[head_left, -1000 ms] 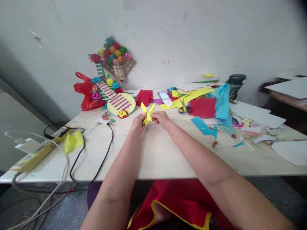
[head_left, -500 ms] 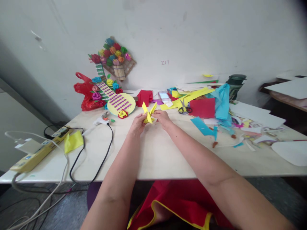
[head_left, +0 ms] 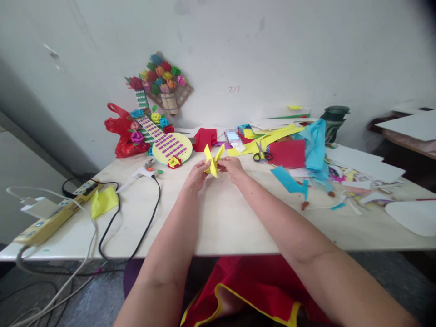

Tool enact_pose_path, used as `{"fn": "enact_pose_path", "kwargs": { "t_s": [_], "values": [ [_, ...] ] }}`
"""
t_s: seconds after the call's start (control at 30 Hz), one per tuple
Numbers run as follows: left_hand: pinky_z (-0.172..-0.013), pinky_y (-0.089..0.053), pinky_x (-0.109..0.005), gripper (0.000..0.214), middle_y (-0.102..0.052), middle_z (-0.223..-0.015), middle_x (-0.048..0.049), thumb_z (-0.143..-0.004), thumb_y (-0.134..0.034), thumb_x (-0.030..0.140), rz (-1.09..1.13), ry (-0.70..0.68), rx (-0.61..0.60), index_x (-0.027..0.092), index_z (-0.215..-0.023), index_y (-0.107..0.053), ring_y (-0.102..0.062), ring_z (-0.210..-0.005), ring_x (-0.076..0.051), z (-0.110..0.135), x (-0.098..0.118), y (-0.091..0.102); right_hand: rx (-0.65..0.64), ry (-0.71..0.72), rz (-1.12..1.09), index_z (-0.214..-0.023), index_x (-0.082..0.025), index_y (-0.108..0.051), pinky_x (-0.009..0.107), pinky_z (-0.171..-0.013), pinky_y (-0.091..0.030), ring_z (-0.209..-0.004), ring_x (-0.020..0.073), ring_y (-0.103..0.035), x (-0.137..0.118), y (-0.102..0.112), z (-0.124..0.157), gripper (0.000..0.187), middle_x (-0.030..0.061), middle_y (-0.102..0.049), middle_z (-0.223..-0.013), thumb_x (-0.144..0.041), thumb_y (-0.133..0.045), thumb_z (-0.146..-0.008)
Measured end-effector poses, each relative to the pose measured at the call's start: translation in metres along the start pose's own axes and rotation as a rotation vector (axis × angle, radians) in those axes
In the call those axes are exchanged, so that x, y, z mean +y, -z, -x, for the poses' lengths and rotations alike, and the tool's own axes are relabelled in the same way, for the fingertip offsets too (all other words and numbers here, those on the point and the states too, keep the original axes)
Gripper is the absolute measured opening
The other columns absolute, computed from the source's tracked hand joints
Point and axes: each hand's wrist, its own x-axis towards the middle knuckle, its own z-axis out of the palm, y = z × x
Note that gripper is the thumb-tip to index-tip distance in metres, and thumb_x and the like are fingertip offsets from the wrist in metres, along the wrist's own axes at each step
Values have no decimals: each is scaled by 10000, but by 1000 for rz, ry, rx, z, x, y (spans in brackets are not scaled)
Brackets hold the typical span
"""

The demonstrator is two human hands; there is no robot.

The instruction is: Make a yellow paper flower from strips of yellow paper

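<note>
Nearest, a red cloth with yellow edging point(head_left: 252, 277) spreads below the near edge of the table point(head_left: 231, 227). Two bare forearms reach over that edge from the near left and near right, slanting inward so that the hands meet near the middle of the scene. On the left side of the table lie a power strip point(head_left: 56, 218) with a white plug point(head_left: 41, 207) in it, and a yellow sheet point(head_left: 103, 202) just beside a black cord point(head_left: 150, 231).

Farther in, the left hand point(head_left: 195, 176) grips the yellow paper point(head_left: 213, 167) from its left side, thumb laid toward its middle and the other fingers curled, partly hidden. The right hand point(head_left: 233, 167) pinches the same paper from the right, thumb and forefinger near its centre, the back of the hand turned up. The folded paper sits between the two hands, above the middle of the table, with pointed flaps standing out toward the far side and one pointing nearer.

To the left of the hands is a glue gun point(head_left: 143, 171); to the right, blue paper point(head_left: 285, 178), then scissors point(head_left: 262, 156) beside red paper point(head_left: 289, 153). Farther off on the left, a round yellow craft piece point(head_left: 180, 141) leans among paper flowers, a dark green cup point(head_left: 334, 121) stands far right, and beyond rises the pale wall point(head_left: 272, 59)
</note>
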Motion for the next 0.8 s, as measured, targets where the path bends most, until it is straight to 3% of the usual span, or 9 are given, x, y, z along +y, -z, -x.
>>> {"fn": "enact_pose_path", "kwargs": {
  "t_s": [0.3,0.47,0.8],
  "values": [
    [-681,-442,-244,209,-630,-708,-9,-643,-710,279,31,11,-18,138,-723,-578,-574,-655,-104,1,2,1,19,78,-61,-656,-150,-535,205,-490,-438,-474,75,-529,4,1,-7,110,-43,-566,-520,-159,-625,-593],
    [-691,-472,-278,194,-673,-758,-53,-625,-715,252,85,19,52,126,-701,-589,-617,-692,-140,2,6,4,38,128,-50,-658,-160,-527,225,-530,-454,-496,79,-529,5,3,-9,141,-44,-566,-535,-192,-640,-580],
    [-622,-487,-297,284,-653,-629,-52,-547,-760,290,-50,0,161,101,-670,-589,-614,-580,-149,1,6,2,22,199,-23,-691,-165,-531,237,-565,-443,-537,83,-531,9,7,-15,187,-41,-578,-589,-215,-646,-553]
  ]
}}
